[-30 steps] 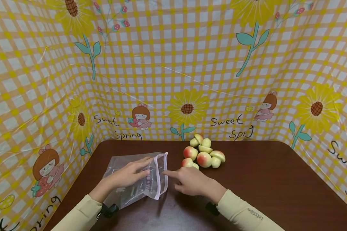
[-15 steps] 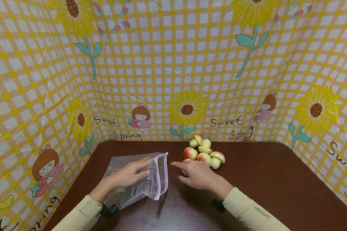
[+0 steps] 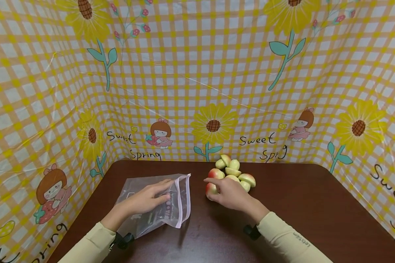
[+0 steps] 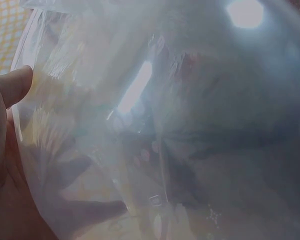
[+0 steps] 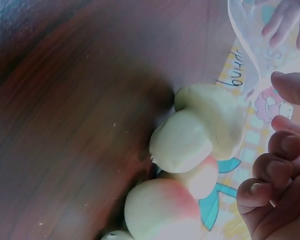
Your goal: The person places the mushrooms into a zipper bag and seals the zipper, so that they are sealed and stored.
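Observation:
A clear zip bag [image 3: 145, 219] with a pale lilac zip edge lies on the left of the table, its mouth parted toward the right. My left hand [image 3: 145, 199] rests on it with straight fingers; in the left wrist view the film [image 4: 200, 110] fills most of the picture. Several artificial-looking mushrooms [image 3: 233, 171], pale yellow with red-tinged caps, lie clustered right of the bag. Over the nearest one [image 3: 211, 189] hovers my right hand [image 3: 232, 195], index finger extended. In the right wrist view its other fingers [image 5: 285, 145] curl loosely, apart from the mushrooms [image 5: 182, 142], holding nothing.
The dark brown table [image 3: 293, 212] extends to the right of the mushrooms. A yellow checked cloth [image 3: 184, 91] printed with sunflowers hangs round its back and sides. A dark camera mount [image 3: 251, 232] sits under my right wrist.
My right hand has moved away from the bag's mouth, right and slightly back, to the nearest mushrooms, covering some of them. My left hand and the bag stay nearly still.

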A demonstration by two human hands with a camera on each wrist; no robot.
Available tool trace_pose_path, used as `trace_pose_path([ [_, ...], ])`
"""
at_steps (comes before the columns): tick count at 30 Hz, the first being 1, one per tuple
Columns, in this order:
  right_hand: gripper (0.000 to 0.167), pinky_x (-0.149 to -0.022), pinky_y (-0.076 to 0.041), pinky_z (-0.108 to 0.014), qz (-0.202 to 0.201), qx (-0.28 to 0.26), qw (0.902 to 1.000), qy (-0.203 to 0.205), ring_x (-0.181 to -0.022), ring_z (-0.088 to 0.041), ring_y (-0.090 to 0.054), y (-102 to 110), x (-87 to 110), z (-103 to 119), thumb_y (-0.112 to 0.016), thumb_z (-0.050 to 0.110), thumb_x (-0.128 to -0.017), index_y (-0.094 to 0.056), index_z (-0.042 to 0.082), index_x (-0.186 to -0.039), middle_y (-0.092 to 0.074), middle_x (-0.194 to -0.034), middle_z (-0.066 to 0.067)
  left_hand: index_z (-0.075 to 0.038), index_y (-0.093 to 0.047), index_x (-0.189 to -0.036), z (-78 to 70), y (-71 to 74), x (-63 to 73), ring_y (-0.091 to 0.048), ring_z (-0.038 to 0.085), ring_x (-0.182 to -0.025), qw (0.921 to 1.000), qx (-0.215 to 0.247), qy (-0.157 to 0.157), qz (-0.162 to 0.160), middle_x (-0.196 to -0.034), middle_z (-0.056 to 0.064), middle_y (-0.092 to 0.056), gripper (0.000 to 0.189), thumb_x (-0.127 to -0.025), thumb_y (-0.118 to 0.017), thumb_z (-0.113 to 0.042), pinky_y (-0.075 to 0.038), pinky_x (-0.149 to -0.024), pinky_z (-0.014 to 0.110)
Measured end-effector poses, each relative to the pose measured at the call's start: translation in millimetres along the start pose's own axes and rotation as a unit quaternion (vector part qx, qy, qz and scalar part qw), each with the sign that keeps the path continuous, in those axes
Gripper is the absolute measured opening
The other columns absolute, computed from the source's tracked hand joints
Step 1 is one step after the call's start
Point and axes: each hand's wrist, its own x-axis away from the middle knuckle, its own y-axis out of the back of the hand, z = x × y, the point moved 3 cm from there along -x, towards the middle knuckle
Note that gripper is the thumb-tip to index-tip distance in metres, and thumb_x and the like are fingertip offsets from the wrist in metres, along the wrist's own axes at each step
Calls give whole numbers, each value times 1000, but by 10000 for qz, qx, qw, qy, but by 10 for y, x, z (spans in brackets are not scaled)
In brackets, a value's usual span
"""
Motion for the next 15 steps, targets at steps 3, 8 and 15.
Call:
trace_pose_path([
  [3, 47, -44, -24, -19, -35, -79, 9999, -122, -44, 0, -22, -1, -6, -48, -76, 25, -85, -67, 17, -131, -26, -50, 16, -23, -36, -158, 12, -6, 9, -28, 33, -151, 10000, 50, 37, 23, -164, 11, -31, 56, -106, -53, -33, -28, -119, 58],
  [8, 47, -46, -21, -19, -51, -164, 9995, -254, -47, 0, -20, 3, -23, -109, -76, 24, -84, -68, 14, -128, -26, -54, 14, -23, -36, -158, 36, 2, 18, -28, 34, -151, 10000, 66, 3, 2, -163, 11, -32, 58, -105, -53, -37, -27, -120, 57],
  [15, 39, -49, -21, -18, 34, -565, 9975, -419, -49, -1, -22, -2, -16, -180, -74, 20, -85, -70, 15, -124, -27, -56, 12, -23, -35, -158, 51, -5, 28, -27, 34, -152, 9999, 121, 50, 26, -164, 10, -30, 59, -105, -52, -40, -26, -120, 58],
])
